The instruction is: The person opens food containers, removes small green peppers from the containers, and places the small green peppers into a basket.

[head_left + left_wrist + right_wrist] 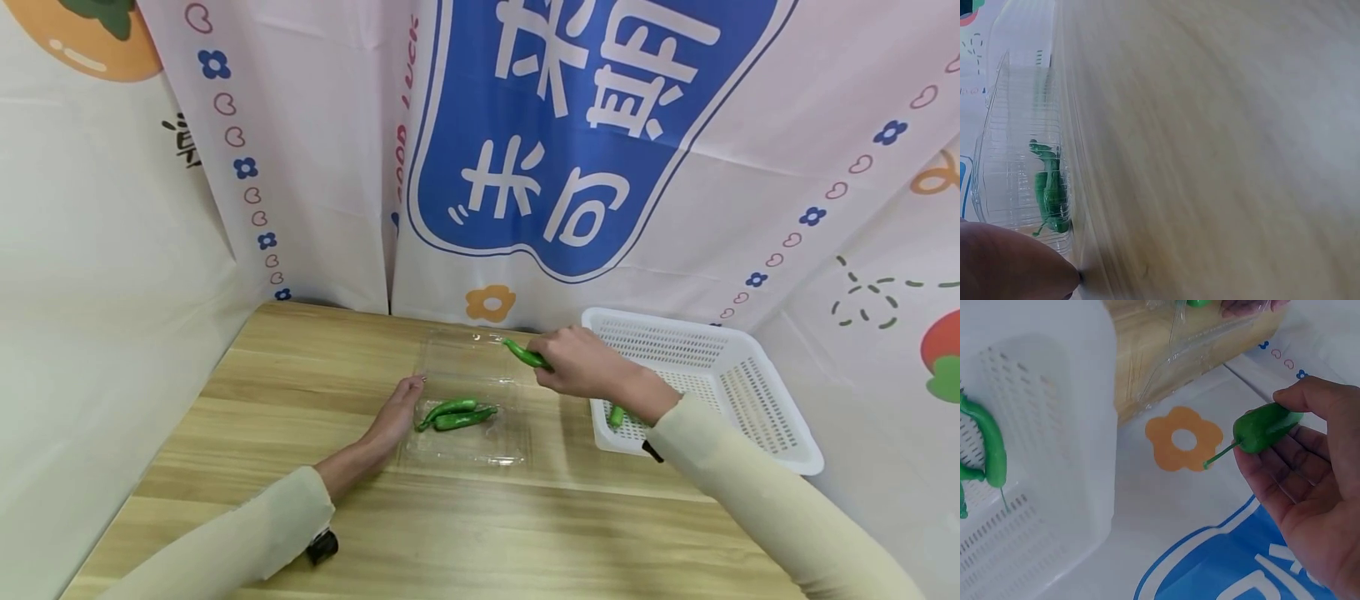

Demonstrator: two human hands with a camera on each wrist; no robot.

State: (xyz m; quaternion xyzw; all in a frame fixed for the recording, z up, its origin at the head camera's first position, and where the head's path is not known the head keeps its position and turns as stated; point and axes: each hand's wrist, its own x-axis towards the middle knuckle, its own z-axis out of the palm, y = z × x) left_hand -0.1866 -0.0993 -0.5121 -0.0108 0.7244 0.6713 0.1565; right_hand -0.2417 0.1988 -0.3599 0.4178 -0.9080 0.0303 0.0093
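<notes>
A green chili pepper (517,351) is pinched between the thumb and fingers of my right hand (581,363); its thin stem shows in the right wrist view. That hand is raised between the plastic container and the white basket. Two more green peppers (463,419) lie side by side in the near half of the clear clamshell container (468,457), whose lid (468,354) is folded back toward the wall. My left hand (393,417) touches the container's left side, its fingers fairly straight. In the left wrist view, a digit (1013,265) is beside the container (1010,125).
On the right stands a white perforated basket (776,392) with several green peppers (991,447) in it, partly hidden by my right arm in the head view. A wooden table (480,533) lies under everything. Printed cloth (330,167) hangs behind and along both sides.
</notes>
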